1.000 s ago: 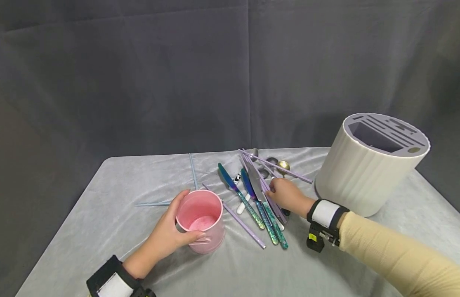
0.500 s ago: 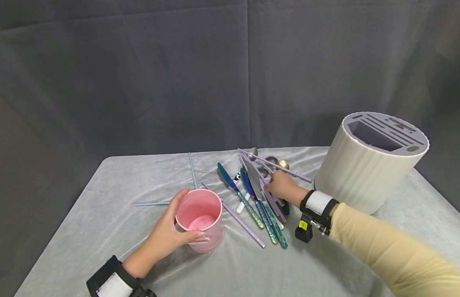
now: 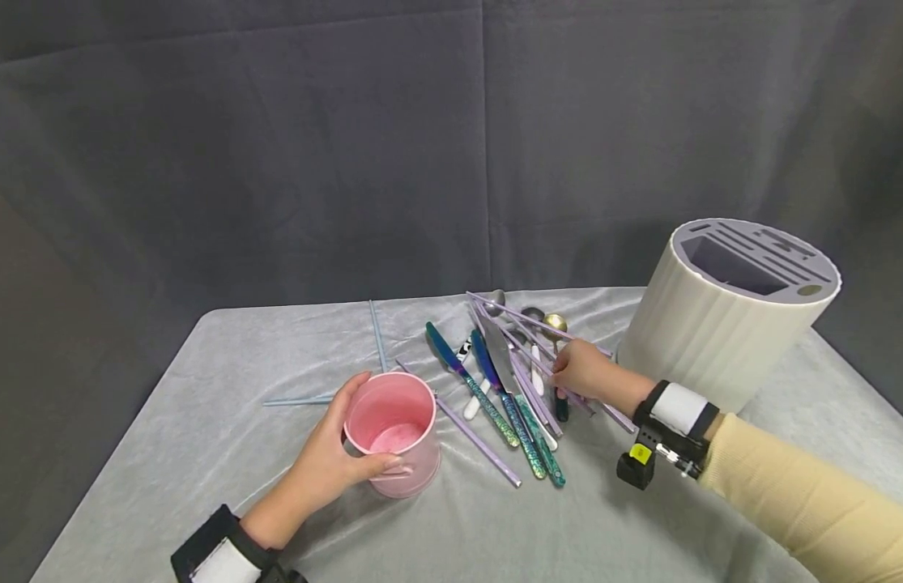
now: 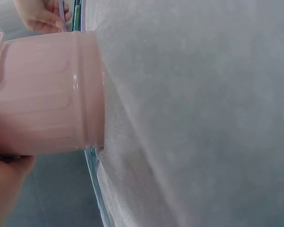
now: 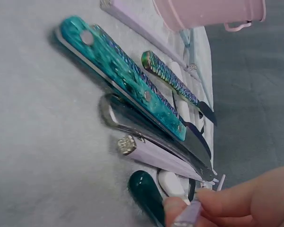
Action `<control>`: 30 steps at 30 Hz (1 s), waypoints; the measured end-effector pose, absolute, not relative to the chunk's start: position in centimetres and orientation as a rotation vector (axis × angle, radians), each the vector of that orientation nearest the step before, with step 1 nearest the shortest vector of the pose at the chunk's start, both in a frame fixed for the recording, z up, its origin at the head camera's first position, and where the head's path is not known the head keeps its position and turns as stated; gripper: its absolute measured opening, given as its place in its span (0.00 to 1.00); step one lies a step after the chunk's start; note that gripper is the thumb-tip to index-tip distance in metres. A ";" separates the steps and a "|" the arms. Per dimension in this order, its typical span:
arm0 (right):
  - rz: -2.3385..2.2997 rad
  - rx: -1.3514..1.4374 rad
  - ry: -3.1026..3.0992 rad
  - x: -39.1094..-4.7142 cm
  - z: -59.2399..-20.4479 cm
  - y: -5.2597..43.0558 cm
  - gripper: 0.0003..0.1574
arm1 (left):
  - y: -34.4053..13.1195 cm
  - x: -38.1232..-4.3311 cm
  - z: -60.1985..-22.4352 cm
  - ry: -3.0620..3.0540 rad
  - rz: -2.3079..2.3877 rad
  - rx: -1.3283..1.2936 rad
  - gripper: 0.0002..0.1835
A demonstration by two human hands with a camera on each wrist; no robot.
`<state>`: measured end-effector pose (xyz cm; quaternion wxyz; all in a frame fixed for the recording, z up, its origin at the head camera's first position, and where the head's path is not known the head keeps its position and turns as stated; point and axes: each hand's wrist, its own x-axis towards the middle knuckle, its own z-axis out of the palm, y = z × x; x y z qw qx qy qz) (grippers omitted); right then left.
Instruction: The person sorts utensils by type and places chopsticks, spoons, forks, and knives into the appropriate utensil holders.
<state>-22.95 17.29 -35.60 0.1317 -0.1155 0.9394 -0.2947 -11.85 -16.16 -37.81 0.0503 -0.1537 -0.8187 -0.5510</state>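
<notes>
My left hand (image 3: 327, 461) grips a pink mug (image 3: 422, 467) by its side, thumb on the near wall and fingers round the far side. In the left wrist view, the mug (image 4: 42, 94) fills much of the left part. Over the cutlery pile, my right hand (image 3: 593, 374) pinches a lilac chopstick between thumb and fingers. That chopstick (image 5: 189, 215) shows at the bottom of the right wrist view. Beside it lie more lilac chopsticks, a teal-handled knife (image 3: 544, 445), and a knife with a glittery handle (image 3: 490, 410). Several spoons, including a gold spoon (image 3: 555, 324), lie behind.
A ribbed white utensil holder (image 3: 677, 340) with a grey slotted top stands at the right. Two pale blue chopsticks (image 3: 378, 336) lie behind and left of the mug. A single lilac chopstick (image 3: 480, 441) lies right of the mug. A dark curtain hangs behind the table.
My right hand has shifted to the right, drawing a lilac chopstick from the pile, and a white handle now shows there. The left hand and mug stay in place.
</notes>
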 end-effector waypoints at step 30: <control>-1.970 -0.693 1.957 -16.6 -28.8 9.5 0.12 | -16.3 -11.8 -38.1 -2.469 -1.693 -0.474 0.54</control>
